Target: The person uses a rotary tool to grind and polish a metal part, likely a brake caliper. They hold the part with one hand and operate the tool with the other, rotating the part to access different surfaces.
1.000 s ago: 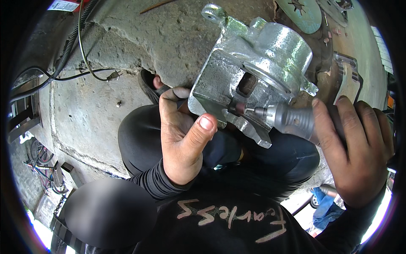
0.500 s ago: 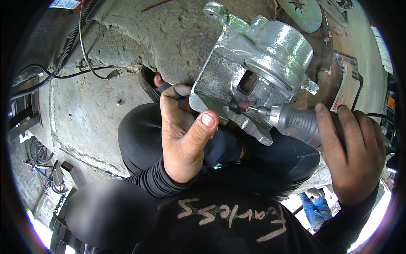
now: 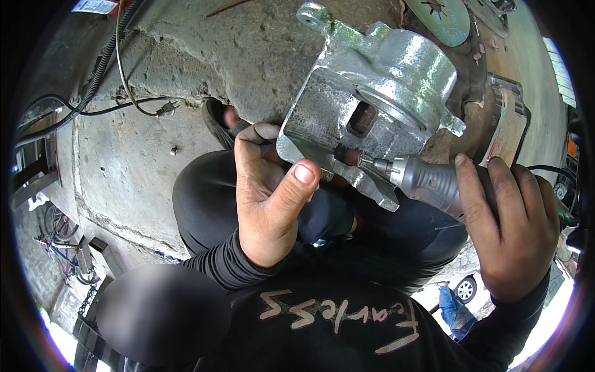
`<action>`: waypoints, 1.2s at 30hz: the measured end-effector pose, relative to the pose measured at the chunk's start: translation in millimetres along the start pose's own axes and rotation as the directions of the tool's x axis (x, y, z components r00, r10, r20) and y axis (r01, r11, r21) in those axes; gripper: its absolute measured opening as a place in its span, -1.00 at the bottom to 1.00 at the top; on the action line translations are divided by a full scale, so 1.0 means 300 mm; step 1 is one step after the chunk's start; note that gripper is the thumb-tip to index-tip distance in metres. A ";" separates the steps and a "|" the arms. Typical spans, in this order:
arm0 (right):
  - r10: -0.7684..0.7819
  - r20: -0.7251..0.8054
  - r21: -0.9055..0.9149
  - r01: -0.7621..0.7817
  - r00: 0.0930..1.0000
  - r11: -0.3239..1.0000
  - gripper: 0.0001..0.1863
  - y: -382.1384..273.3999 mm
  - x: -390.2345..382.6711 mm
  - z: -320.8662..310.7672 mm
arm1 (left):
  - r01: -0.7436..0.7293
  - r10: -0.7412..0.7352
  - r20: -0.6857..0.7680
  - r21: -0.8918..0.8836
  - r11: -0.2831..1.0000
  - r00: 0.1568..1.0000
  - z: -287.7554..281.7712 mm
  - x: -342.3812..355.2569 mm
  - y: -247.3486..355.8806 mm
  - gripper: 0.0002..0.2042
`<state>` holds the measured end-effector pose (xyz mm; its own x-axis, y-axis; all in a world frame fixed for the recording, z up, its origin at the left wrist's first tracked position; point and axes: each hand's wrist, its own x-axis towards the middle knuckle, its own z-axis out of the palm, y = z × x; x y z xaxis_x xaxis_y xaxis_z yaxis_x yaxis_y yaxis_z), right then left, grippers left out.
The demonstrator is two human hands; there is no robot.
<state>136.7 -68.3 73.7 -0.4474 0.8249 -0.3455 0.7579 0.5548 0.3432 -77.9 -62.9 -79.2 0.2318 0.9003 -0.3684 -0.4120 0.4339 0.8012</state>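
Observation:
A silver metal brake caliper (image 3: 396, 68) is in front of me above my lap, its hollow side turned my way. My left hand (image 3: 269, 195) grips its lower left edge, the thumb in front and the other fingers curled behind, partly hidden. From the right, my right hand (image 3: 514, 217) wraps round a grey rotary tool (image 3: 431, 183). The tool's small dark reddish drum bit (image 3: 350, 155) lies inside the caliper's recess, beside the rectangular opening and close to the lower lip. Whether the drum touches the metal I cannot tell.
Cracked concrete floor (image 3: 130, 149) spreads to the left, with a corrugated black hose (image 3: 99, 68) and a cable plug (image 3: 166, 109). A greenish disc (image 3: 441, 18) and a long case-like piece (image 3: 505, 121) lie at the right. Behind me are a person's blue-clad legs (image 3: 457, 313) and a vehicle wheel (image 3: 465, 289).
My right hand and the rotary tool have shifted slightly left, bringing the bit a little further into the caliper. My left hand stays put. The wheel behind has come into view.

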 end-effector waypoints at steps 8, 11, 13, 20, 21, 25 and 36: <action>0.007 -0.005 0.004 -0.007 1.000 1.000 -0.49 -0.004 -0.002 0.000 | 0.022 -0.022 -0.047 -0.007 1.000 0.999 0.006 -0.001 -0.003 -0.40; 0.002 -0.014 -0.001 -0.002 1.000 1.000 -0.50 -0.003 -0.003 0.003 | 0.017 -0.017 -0.037 -0.001 1.000 0.999 0.002 0.000 -0.005 -0.40; 0.002 -0.018 0.000 -0.002 1.000 1.000 -0.50 -0.004 -0.004 0.005 | 0.014 -0.014 -0.022 0.000 1.000 1.000 0.000 0.000 -0.005 -0.40; 0.015 -0.024 0.021 -0.014 1.000 1.000 -0.49 -0.007 -0.005 0.008 | 0.016 -0.016 -0.024 0.011 1.000 1.000 -0.003 -0.003 -0.005 -0.41; 0.015 -0.022 0.022 -0.015 1.000 1.000 -0.49 -0.007 -0.005 0.008 | 0.014 -0.014 -0.020 0.011 1.000 1.000 -0.003 -0.003 -0.004 -0.41; 0.020 -0.011 0.021 -0.020 1.000 1.000 -0.48 -0.008 -0.006 0.006 | 0.015 -0.015 -0.028 -0.001 1.000 1.000 -0.002 -0.002 -0.004 -0.41; 0.149 0.059 0.088 -0.154 0.987 0.984 -0.26 0.000 -0.050 0.015 | 0.013 -0.013 -0.030 -0.007 1.000 0.999 -0.002 -0.002 -0.008 -0.40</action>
<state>145.5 -81.2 75.1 -0.3009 0.8906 -0.3410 0.8565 0.4096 0.3141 -77.6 -64.5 -81.2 0.2107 0.8953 -0.3924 -0.4155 0.4454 0.7931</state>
